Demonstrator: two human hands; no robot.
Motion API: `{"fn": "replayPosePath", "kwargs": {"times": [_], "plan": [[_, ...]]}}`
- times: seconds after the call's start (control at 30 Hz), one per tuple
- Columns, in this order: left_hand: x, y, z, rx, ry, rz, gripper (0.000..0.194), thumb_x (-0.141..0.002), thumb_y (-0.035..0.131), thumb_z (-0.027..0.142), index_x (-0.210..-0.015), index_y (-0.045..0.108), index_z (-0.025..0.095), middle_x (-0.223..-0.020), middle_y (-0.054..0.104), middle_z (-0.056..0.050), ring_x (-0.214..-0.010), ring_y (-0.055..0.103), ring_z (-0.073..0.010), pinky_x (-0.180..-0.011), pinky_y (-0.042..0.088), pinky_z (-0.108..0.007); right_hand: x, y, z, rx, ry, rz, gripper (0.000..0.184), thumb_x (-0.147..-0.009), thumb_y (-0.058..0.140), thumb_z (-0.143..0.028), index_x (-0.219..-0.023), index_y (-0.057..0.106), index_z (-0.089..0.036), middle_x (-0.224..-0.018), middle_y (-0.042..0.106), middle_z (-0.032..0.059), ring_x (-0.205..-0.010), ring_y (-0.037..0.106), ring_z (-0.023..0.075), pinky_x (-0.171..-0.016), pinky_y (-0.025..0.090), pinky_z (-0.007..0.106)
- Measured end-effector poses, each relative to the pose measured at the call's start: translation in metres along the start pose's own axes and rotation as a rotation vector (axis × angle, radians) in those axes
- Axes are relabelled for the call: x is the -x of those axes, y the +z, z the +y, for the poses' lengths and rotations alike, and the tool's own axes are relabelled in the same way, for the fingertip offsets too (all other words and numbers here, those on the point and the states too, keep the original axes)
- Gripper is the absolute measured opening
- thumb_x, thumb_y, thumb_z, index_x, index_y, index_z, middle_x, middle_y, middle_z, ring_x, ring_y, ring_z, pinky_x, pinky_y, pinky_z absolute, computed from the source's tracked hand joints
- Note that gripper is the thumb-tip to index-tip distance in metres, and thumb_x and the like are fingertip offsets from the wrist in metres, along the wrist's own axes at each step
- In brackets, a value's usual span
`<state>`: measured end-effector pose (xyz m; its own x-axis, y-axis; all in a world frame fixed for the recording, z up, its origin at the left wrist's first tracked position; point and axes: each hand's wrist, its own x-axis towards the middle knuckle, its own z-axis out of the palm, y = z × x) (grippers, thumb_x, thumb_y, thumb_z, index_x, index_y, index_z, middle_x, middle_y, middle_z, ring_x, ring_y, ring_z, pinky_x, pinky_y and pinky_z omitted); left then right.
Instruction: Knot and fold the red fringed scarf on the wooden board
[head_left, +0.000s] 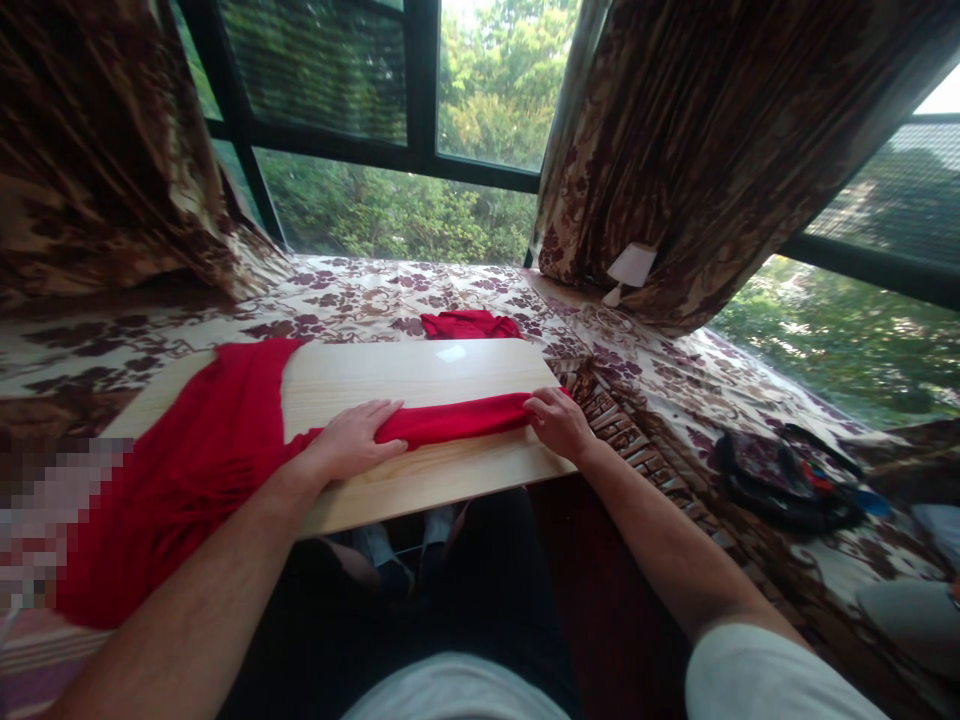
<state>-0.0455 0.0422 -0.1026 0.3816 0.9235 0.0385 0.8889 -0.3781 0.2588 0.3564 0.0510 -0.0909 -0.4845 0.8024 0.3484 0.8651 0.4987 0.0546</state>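
Red cloth strip (465, 418) on pale wood tabletop (375, 375), long axis left-right, right end angled slightly away from the person. Left hand (364, 437) open, palm down over strip's left part; right hand (559, 422) gripping its right end, fingers curled. Both forearms reach forward, converging. Wider fringed red cloth (187, 440) drapes over left side; join under left hand unclear.

Left hand (360, 437) hides part of the red cloth (457, 420). Board (390, 375) hides part of the feet (437, 526). Dark bag (761, 475), right: contents too blurred to ID. Pixelated patch (67, 490), near left. Curtains (660, 130) cut off by frame.
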Motion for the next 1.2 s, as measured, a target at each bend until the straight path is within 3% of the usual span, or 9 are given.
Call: {"fn": "replayPosePath", "kwargs": {"times": [0.1, 0.33, 0.43, 0.5, 0.57, 0.63, 0.77, 0.93, 1.2], "plan": [[0.001, -0.002, 0.001, -0.002, -0.003, -0.011, 0.091, -0.083, 0.046, 0.074, -0.155, 0.04, 0.018, -0.157, 0.042, -0.012, -0.145, 0.038, -0.0309, -0.12, 0.027, -0.041, -0.003, 0.001, 0.003, 0.005, -0.056, -0.09, 0.02, -0.092, 0.051, -0.015, -0.094, 0.071, -0.017, -0.096, 0.067, 0.0104, -0.097, 0.054, 0.0229, -0.093, 0.04, 0.033], [0.001, -0.003, 0.003, 0.005, -0.005, -0.022, 0.096, -0.082, 0.044, 0.079, -0.155, 0.039, 0.017, -0.158, 0.041, -0.013, -0.145, 0.037, -0.0319, -0.12, 0.027, -0.042, -0.011, -0.007, 0.004, 0.005, -0.105, -0.196, 0.018, -0.081, 0.058, -0.012, -0.091, 0.073, -0.017, -0.094, 0.07, 0.0091, -0.095, 0.056, 0.0228, -0.087, 0.04, 0.032], [0.0, -0.003, 0.001, 0.016, -0.015, -0.036, 0.094, -0.084, 0.041, 0.079, -0.155, 0.039, 0.018, -0.159, 0.04, -0.012, -0.146, 0.036, -0.0307, -0.121, 0.025, -0.042, -0.016, -0.016, -0.001, 0.03, -0.084, -0.234, 0.014, -0.084, 0.06, -0.02, -0.084, 0.074, -0.017, -0.089, 0.071, 0.0096, -0.091, 0.058, 0.023, -0.088, 0.04, 0.033], [0.0, -0.001, 0.0, 0.034, -0.012, -0.039, 0.086, -0.09, 0.032, 0.074, -0.155, 0.04, 0.017, -0.158, 0.041, -0.011, -0.146, 0.036, -0.0285, -0.121, 0.024, -0.041, -0.02, -0.021, -0.009, 0.051, -0.024, -0.238, 0.025, -0.091, 0.058, -0.031, -0.08, 0.074, -0.016, -0.088, 0.072, 0.0115, -0.092, 0.059, 0.0245, -0.09, 0.041, 0.035], [-0.001, 0.0, -0.002, 0.046, 0.008, -0.026, 0.078, -0.096, 0.022, 0.063, -0.154, 0.041, 0.015, -0.158, 0.042, -0.01, -0.146, 0.036, -0.0253, -0.122, 0.022, -0.039, -0.024, -0.021, -0.022, 0.047, 0.027, -0.21, 0.036, -0.097, 0.05, -0.038, -0.09, 0.077, -0.016, -0.096, 0.073, 0.0134, -0.097, 0.06, 0.0257, -0.095, 0.041, 0.037], [-0.001, 0.002, -0.002, 0.039, 0.029, -0.007, 0.073, -0.099, 0.017, 0.054, -0.154, 0.04, 0.013, -0.157, 0.042, -0.009, -0.146, 0.037, -0.0235, -0.123, 0.021, -0.037, -0.028, -0.016, -0.036, 0.01, 0.023, -0.16, 0.041, -0.101, 0.044, -0.041, -0.117, 0.073, -0.017, -0.121, 0.069, 0.0142, -0.113, 0.058, 0.0264, -0.103, 0.039, 0.038], [0.001, 0.002, 0.002, 0.0, 0.014, 0.008, 0.071, -0.097, 0.025, 0.053, -0.154, 0.04, 0.013, -0.156, 0.044, -0.011, -0.145, 0.039, -0.0264, -0.121, 0.024, -0.039, -0.032, 0.006, -0.051, -0.081, -0.015, -0.237, 0.061, -0.101, 0.04, -0.053, -0.155, 0.039, -0.025, -0.164, 0.03, 0.0107, -0.148, 0.03, 0.0307, -0.118, 0.025, 0.045], [0.004, -0.003, 0.012, -0.047, -0.018, -0.006, 0.074, -0.095, 0.033, 0.061, -0.156, 0.038, 0.019, -0.157, 0.042, -0.012, -0.145, 0.038, -0.0304, -0.119, 0.027, -0.043, -0.038, 0.02, -0.039, -0.158, 0.004, -0.464, 0.066, -0.102, 0.027, -0.06, -0.161, 0.024, -0.031, -0.168, 0.017, 0.0064, -0.154, 0.014, 0.0315, -0.122, 0.012, 0.051], [0.007, 0.001, 0.016, -0.081, -0.018, -0.013, 0.085, -0.091, 0.036, 0.07, -0.159, 0.03, 0.018, -0.161, 0.036, -0.014, -0.148, 0.03, -0.032, -0.119, 0.021, -0.047, -0.039, 0.019, -0.033, -0.194, -0.01, -0.481, 0.068, -0.101, 0.027, -0.061, -0.161, 0.022, -0.029, -0.168, 0.015, 0.0069, -0.155, 0.01, 0.0313, -0.123, 0.009, 0.052]]}}
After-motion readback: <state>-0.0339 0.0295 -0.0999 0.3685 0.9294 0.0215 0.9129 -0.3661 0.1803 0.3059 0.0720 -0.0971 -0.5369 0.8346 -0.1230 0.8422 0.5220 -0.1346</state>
